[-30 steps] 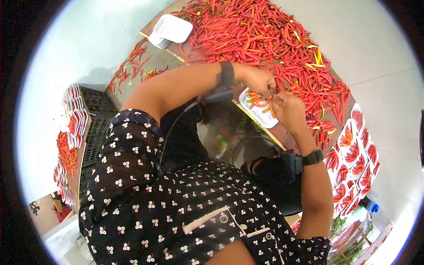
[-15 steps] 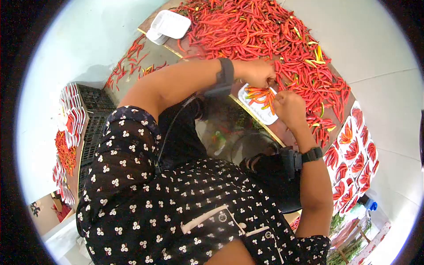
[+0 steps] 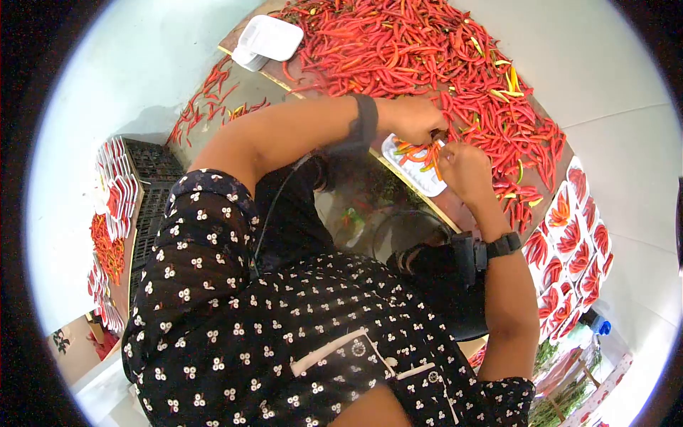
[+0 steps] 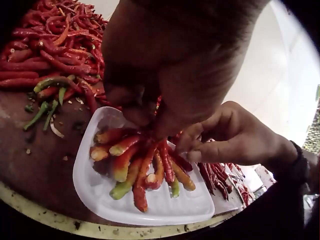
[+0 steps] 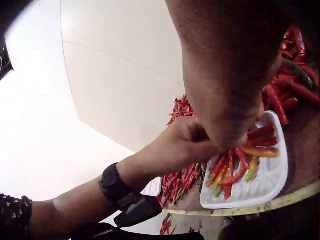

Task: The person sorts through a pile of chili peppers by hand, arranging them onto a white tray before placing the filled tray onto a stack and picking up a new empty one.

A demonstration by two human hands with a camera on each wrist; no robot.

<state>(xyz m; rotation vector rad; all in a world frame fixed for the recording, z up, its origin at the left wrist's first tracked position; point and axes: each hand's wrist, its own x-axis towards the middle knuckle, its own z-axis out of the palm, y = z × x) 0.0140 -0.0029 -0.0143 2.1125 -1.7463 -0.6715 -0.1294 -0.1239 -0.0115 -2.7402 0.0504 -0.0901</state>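
A white foam tray (image 3: 429, 186) sits near the table's edge, bearing a fan of red, orange and green-tipped chilli peppers (image 4: 142, 172). Their cut ends spread toward the edge, while their narrow tips gather under both hands. My left hand (image 3: 418, 119) bends over the far side of the tray with curled fingers, pinching at the gathered tips; its fingertips are mostly hidden. From the right, my right hand (image 3: 466, 173) holds the same bunch, thumb and forefinger closed at the chillies in the left wrist view. The two hands nearly meet there.
A large heap of red chillies (image 3: 398, 53) covers the table behind the hands. Stacked white trays (image 3: 274, 37) stand at the far left corner. Filled chilli trays (image 3: 569, 249) lie at the right. Dark crates (image 3: 151, 171) and more filled trays (image 3: 122, 188) are at left.
Half a second ago the hands were slightly apart with the chilli fan more exposed; now they have come together over the tips. The tray has stayed about in place.
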